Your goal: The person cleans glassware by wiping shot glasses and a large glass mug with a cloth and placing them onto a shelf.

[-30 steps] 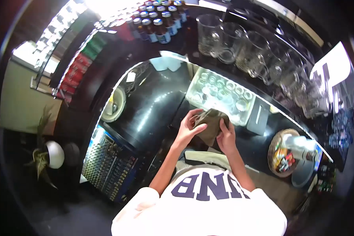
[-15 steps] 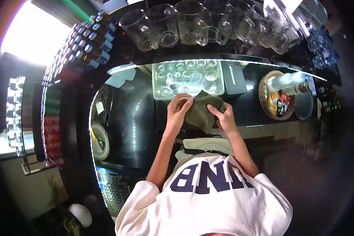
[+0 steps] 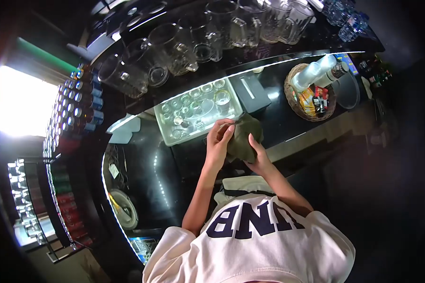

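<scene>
The cloth at centre looks matt, the counter at left smooth and glossy. Mugs along the top are clear, shiny glass; the basket at upper right looks woven and rough.

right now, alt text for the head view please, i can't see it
A person's left hand and right hand hold a dark olive cloth at a dark counter. Beyond it sits a tray of small glasses, with a dark box and a wicker basket to its right; large glass mugs line a shelf.
</scene>
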Available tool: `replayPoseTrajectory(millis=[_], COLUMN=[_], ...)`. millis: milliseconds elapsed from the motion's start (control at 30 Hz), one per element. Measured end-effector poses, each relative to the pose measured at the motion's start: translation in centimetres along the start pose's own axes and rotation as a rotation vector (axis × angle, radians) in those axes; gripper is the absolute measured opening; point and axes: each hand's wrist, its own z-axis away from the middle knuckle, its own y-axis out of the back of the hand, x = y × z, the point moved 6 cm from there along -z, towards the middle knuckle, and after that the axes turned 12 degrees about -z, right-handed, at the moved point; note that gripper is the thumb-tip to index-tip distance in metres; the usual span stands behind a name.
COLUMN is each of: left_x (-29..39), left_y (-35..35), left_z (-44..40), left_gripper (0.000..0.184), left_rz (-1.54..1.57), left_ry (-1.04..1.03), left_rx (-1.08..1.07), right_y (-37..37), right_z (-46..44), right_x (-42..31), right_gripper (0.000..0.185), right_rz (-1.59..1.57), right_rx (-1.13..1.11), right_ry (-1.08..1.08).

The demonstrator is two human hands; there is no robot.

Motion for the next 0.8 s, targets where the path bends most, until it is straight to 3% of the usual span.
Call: replayPoseTrajectory(millis=[100,233,333,367,467,533,667,733,800], left_x=[0.0,0.3,0.7,0.8,2.3,3.9,11.3,15.1,18.6], left_y=[-2.1,-5.1,-8.0,-9.1,-14.0,-18.1,-25.8,-28.5,-30.0], left_z=[-0.8,-2.6,-4.0,-4.8,-6.9,-8.5,-12.0,-14.1,-16.5], left_gripper=[0.016,0.017,0.019,0.023,0.022,0.023,0.032,0.038,0.046], left_rz=[-0.047,-0.317,-0.262,-0.288,-0.379,-0.434,-0.874,-0.987,-1.142], left_ry=[-0.002,-0.195,-0.138,-0.149,-0.219,-0.343,-0.921,-1.104,-1.155], left_rx=[-0.008,0.053,0.099,0.096,0.099,0.087,0.244,0.319,0.353], right_y=[0.8,2.8,4.1,3.8,5.0,5.8,8.9,10.6,10.4], right_z=[0.4,0.9,1.3,1.6,2.8,3.3,3.9,4.2,5.0], right_x=[-2.6,-7.2,-12.3,-14.3,-19.9,-23.5,-29.4,-31.7,-33.6], right_gripper=[0.046,0.046,0.047,0.046,0.046,0.044,0.048,0.05,0.05], right_rz=[0.003,0.0,-0.032,-0.044,-0.045,-0.014,0.018,0.019,0.064], right_rx=[0.115,0.224,0.261,0.181,0.251,0.231,0.185,0.215,0.193], right_ry=[0.084,0.165,0.289,0.345,0.409,0.471,0.518,0.506,0.538])
